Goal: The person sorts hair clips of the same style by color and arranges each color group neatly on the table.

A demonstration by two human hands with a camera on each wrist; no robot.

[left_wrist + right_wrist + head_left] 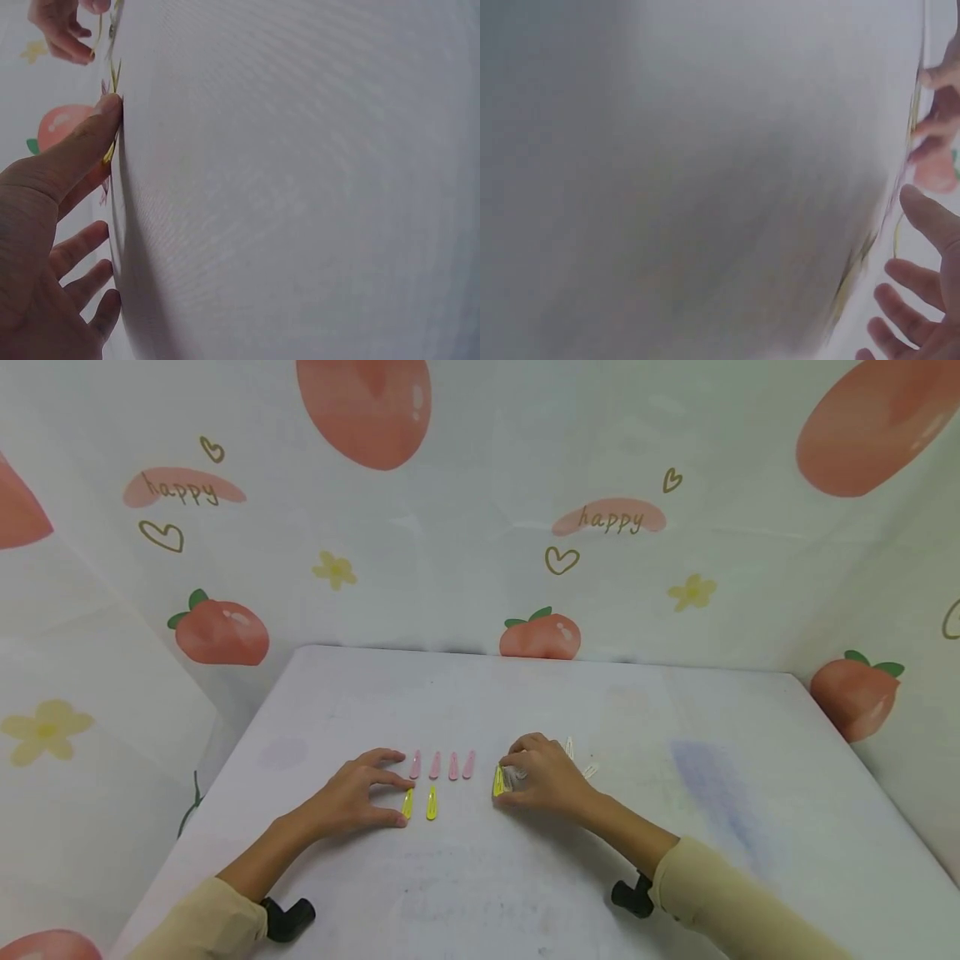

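Observation:
Two yellow snap hair clips lie in a short row on the white table, in front of several pink hair clips (453, 766). My left hand (348, 797) pinches the left yellow hair clip (407, 804) at its two ends, thumb near and forefinger far, low at the table. Beside it is the other yellow hair clip (432, 803). To the right, my right hand (551, 777) holds a third yellow hair clip (498, 781) between thumb and forefinger. In the right wrist view that held clip (897, 238) spans the two fingertips, above the table surface.
Just beyond my right hand lie pale hair clips (591, 771), partly covered by the hand. The white table (480, 885) reaches back to a wall cloth (450, 552) printed with peaches. A black device (288, 920) sits at each wrist.

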